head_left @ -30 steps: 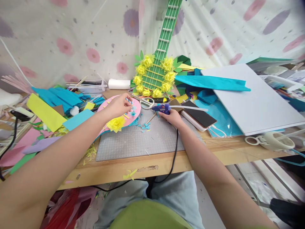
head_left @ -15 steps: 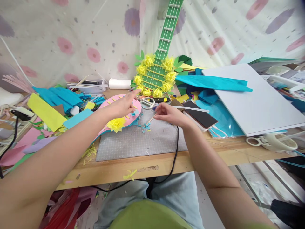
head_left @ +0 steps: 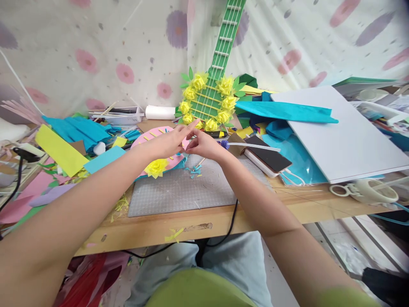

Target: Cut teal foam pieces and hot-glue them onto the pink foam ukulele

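Left hand [head_left: 168,143], fingers stretched, and right hand [head_left: 206,145], fingers curled, meet in view near mid-frame; whether either pinches anything cannot be told. Left of centre, the pink board [head_left: 140,139] lies beneath the left hand, a yellow flower [head_left: 156,168] at its lower edge. Partly hidden, a glue gun [head_left: 225,144] shows beside the right wrist.

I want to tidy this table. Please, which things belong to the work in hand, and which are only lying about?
Likely in use: pink piece, under the left hand; glue gun, behind the right hand; cutting mat.
Likely lying about: phone; white board; yellow paper.
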Tool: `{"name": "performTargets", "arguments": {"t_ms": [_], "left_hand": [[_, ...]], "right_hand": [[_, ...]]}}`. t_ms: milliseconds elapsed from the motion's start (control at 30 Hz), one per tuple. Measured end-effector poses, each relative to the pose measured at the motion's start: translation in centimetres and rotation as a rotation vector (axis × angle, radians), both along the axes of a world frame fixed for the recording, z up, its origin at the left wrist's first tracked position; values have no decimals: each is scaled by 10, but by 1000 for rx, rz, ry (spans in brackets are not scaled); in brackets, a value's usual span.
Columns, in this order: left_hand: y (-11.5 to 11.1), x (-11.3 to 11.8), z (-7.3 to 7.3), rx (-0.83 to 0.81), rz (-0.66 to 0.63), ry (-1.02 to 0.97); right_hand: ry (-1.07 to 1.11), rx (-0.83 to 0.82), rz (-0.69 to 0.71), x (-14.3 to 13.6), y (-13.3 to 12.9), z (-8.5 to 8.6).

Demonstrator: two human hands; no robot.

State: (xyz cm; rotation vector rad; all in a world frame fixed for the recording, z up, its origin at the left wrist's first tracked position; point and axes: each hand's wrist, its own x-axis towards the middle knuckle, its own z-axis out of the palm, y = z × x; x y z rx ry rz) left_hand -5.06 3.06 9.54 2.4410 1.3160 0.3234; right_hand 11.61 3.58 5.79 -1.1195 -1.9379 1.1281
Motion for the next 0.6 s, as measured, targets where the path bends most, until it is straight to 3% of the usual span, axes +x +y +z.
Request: {"name": "performTargets", "arguments": {"t_ms": [200, 333, 433, 600], "left_hand": [[-5, -4, -4, -38, 152, -288], [-5, -7, -10, -219, 251, -401], [-4, -7, -13, -280, 294, -422], [0, -8, -16, -150, 265, -321]], "right_hand": [[220, -73, -170, -3, 0, -11], [371, -149, -204, -7, 0, -15], [398, -152, -214, -8, 0, -18], [319, -71, -106, -5, -1, -19]]}}
